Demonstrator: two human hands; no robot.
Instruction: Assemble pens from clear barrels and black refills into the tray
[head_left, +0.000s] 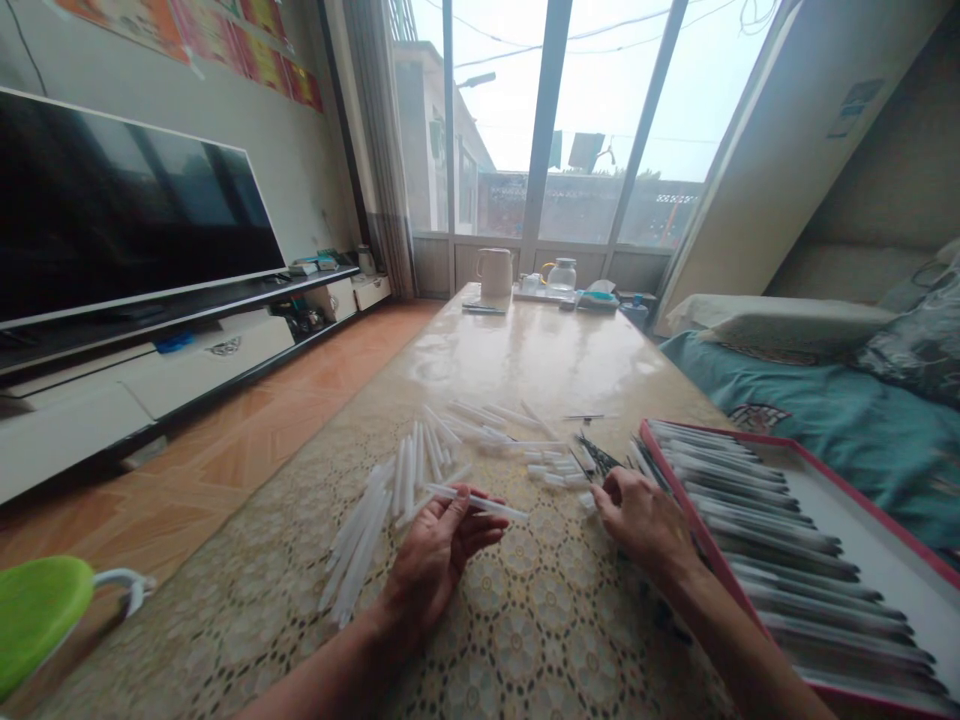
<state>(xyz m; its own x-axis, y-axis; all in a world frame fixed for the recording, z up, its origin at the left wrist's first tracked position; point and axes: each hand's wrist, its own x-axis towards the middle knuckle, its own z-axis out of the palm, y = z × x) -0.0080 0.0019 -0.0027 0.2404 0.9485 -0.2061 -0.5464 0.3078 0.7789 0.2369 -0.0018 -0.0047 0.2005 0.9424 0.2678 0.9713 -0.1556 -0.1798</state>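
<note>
My left hand (442, 535) holds a translucent white pen barrel (480, 503) between thumb and fingers, pointing right. Close by on the patterned tablecloth lie several more loose white barrels (364, 545), some fanned out left of the hand and others spread beyond it. My right hand (637, 515) is at a small heap of thin dark pen parts (598, 455), its fingers bent together; what is between the fingertips is hidden. Short white pieces (555, 468), which look like pen caps, sit just left of that hand.
A red-rimmed box (832, 470) with rows of dark-tipped pens (780, 540) stands at the right. At the table's far end are a kettle (495, 272), a glass jug (562, 274) and a tray (536, 295). A green stool (45, 615) is at lower left, a bed (847, 400) at right.
</note>
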